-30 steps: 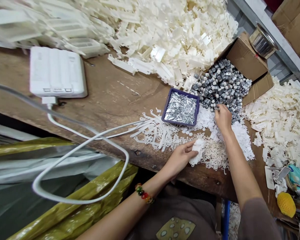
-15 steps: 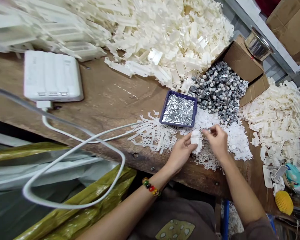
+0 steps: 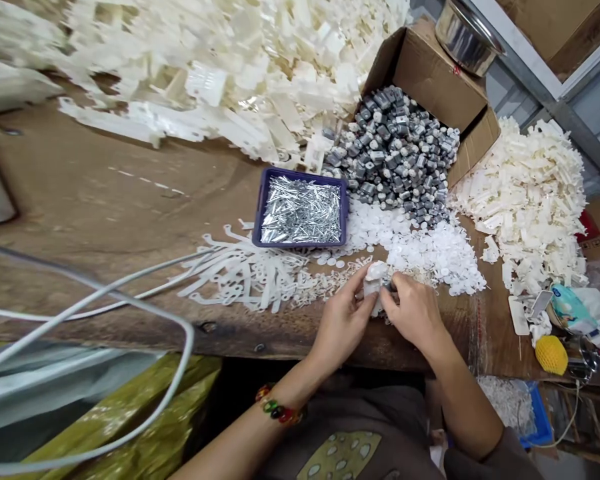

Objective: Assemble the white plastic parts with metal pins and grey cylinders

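My left hand (image 3: 344,319) holds a white plastic housing (image 3: 376,272) upright between thumb and fingers, just over the bench's front edge. Against its right side, my right hand (image 3: 414,312) pinches a small grey motor-like block (image 3: 391,287), mostly covered by the fingertips. Under and around both hands lie tiny pale plastic pieces (image 3: 325,283). Right behind them spreads a heap of small white discs (image 3: 430,250). A purple tray (image 3: 257,212) full of thin metal pins stands behind my left hand, with white plastic strips (image 3: 240,270) fanned out in front of it.
Grey motor-like blocks (image 3: 395,153) spill from a tipped cardboard box (image 3: 433,77). Cream plastic parts form big piles at the back (image 3: 280,73) and right (image 3: 530,200). A white cable (image 3: 180,373) loops across the left front. A yellow netted ball (image 3: 551,354) sits at right.
My right hand has come in against the white housing with the grey block, closing the gap between the hands. The view has shifted to the right and closer to the bench.
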The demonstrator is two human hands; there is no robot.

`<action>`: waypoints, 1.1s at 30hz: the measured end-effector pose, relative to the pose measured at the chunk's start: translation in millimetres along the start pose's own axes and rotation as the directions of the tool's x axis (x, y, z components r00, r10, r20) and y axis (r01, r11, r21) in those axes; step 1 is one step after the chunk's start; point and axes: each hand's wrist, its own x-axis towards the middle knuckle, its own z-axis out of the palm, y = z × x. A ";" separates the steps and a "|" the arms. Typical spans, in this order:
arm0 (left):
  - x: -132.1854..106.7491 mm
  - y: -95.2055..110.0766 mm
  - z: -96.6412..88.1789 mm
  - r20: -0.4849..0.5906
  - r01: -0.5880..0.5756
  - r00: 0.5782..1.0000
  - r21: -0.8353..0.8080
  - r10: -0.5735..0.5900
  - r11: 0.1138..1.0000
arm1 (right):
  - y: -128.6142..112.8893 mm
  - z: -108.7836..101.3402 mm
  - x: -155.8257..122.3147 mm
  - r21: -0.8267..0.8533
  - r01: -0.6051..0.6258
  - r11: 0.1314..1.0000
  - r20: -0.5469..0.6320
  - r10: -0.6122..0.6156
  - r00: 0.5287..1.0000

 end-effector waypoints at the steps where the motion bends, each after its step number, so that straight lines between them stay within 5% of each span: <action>1: -0.2 0.1 0.9 0.005 0.003 1.000 -0.015 -0.003 1.000 | -1.6 0.4 -2.0 -0.010 0.003 1.000 0.003 -0.003 1.000; 5: 3.4 3.0 -0.9 0.101 0.192 0.980 -0.269 -0.171 0.944 | 17.5 5.9 -7.1 0.097 0.036 0.995 -0.008 -0.035 0.999; 8: 7.0 10.0 -4.2 0.284 0.465 0.884 -0.446 -0.372 0.765 | 83.1 -9.5 1.2 0.230 -0.131 0.964 -0.060 0.148 0.987; 10: 7.7 16.5 -4.0 0.357 0.559 0.828 -0.493 -0.431 0.666 | 141.5 -29.2 12.6 0.128 -0.400 0.907 -0.228 0.420 0.879; 13: 5.8 24.5 0.4 0.445 0.615 0.786 -0.493 -0.429 0.616 | 211.8 -51.3 30.6 0.059 -0.470 0.881 -0.255 0.469 0.846; 16: 3.2 26.2 5.5 0.477 0.611 0.783 -0.476 -0.398 0.632 | 238.9 -49.3 40.6 0.036 -0.450 0.892 -0.192 0.448 0.873; 21: 1.4 19.6 8.8 0.509 0.596 0.784 -0.458 -0.355 0.659 | 237.7 -36.3 36.8 0.039 -0.443 0.895 -0.162 0.444 0.881; 26: 0.5 15.0 11.4 0.470 0.558 0.813 -0.459 -0.344 0.692 | 228.0 -60.3 24.9 0.121 -0.486 0.865 -0.263 0.500 0.825; 29: 0.9 11.1 14.7 0.418 0.522 0.842 -0.470 -0.342 0.712 | 189.9 -61.8 11.4 0.230 -0.463 0.856 -0.288 0.514 0.808; 31: 1.6 8.4 17.2 0.369 0.495 0.864 -0.491 -0.343 0.717 | 146.2 -47.0 -2.5 0.380 -0.382 0.843 -0.205 0.479 0.853; 33: 2.0 6.5 18.6 0.316 0.460 0.886 -0.518 -0.338 0.721 | 97.0 -23.9 -18.1 0.736 -0.268 0.622 -0.001 0.396 0.918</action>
